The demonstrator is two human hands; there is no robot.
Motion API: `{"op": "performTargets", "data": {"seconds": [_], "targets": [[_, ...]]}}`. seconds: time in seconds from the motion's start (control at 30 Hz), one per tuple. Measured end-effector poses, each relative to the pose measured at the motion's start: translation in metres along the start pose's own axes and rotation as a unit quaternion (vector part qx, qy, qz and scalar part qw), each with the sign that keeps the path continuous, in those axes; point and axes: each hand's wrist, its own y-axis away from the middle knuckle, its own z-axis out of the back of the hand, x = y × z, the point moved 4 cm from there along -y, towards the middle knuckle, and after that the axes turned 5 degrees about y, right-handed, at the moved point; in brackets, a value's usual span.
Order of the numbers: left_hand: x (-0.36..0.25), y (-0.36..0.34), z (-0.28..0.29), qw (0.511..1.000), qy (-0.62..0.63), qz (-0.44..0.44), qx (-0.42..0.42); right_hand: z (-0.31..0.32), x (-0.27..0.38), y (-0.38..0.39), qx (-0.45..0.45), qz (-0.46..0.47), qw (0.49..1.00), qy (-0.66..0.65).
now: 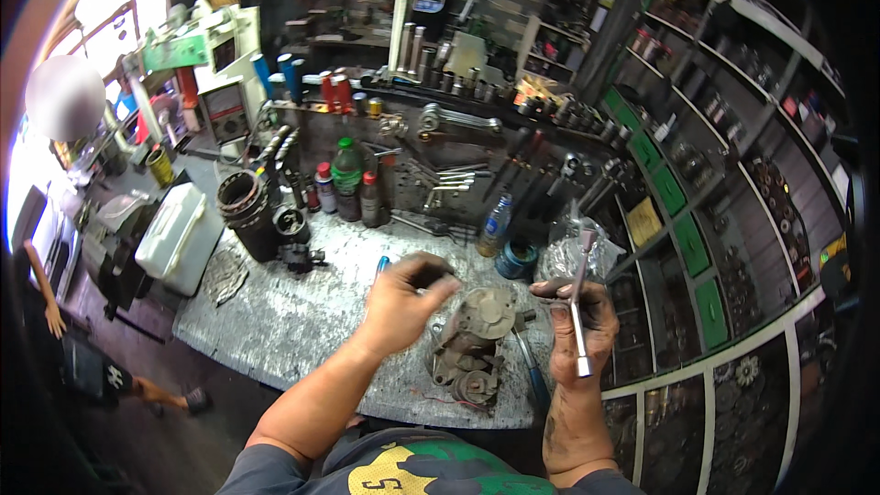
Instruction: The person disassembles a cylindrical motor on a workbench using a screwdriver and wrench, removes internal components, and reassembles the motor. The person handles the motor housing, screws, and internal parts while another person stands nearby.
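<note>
Two hands are apart over the bench [302, 312]. Nothing shows in the left hand [401, 307]; its thumb sticks out away from its bent fingers, just beside a grey cast-metal engine part [485, 316]. Fingers of the right hand [585, 330] are closed around a long shiny socket wrench [577, 312], which is held up with its socket end pointing down. That engine part sits on the bench, close to the near edge, between the two hands, and neither seems to touch it. It looks heavy, hard and stiff, and maybe a bit slippery if there is grease on it. Both hands around its thick body would likely be the best hold, not the thin red wire [440, 400] by its foot. By its looks, the wrench is hard and smooth, light enough for one hand, and best held by its long bar. I count one wrench, one engine part and one blue-handled tool [536, 380], maybe a screwdriver, beside the part. Farther back are one blue can [516, 261], one clear bottle [496, 218], one green bottle [346, 183], two red-capped containers [325, 187] and one clear plastic bag [568, 257].
</note>
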Motion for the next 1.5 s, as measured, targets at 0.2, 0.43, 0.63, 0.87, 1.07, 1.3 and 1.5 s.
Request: {"op": "performTargets", "data": {"seconds": [0.2, 0.43, 0.63, 0.87, 1.07, 1.3, 1.5], "targets": [[0.124, -0.068, 0.06, 0.937, -0.341, 0.074, 0.017, 0.067, -0.07, 0.059, -0.002, -0.237, 0.943, 0.233], [0.281, -0.125, 0.048, 0.832, -0.532, 0.148, 0.046, 0.098, -0.203, 0.183, -0.045, -0.49, 0.852, 0.181], [0.291, -0.13, 0.051, 0.837, -0.529, 0.141, 0.023, 0.059, -0.268, 0.157, 0.153, -0.411, 0.838, 0.326], [0.185, -0.042, 0.086, 0.938, -0.327, 0.114, -0.021, 0.075, -0.259, 0.141, 0.146, -0.311, 0.78, 0.523], [0.075, 0.035, 0.053, 0.987, -0.151, 0.025, -0.048, 0.119, -0.27, 0.18, 0.222, -0.305, 0.742, 0.555], [0.027, 0.039, -0.04, 0.945, -0.281, -0.052, 0.159, 0.131, -0.199, 0.132, 0.108, -0.359, 0.835, 0.402], [0.041, 0.028, -0.045, 0.956, -0.254, 0.013, 0.149, 0.108, -0.047, 0.018, 0.105, -0.303, 0.913, 0.251]]}}
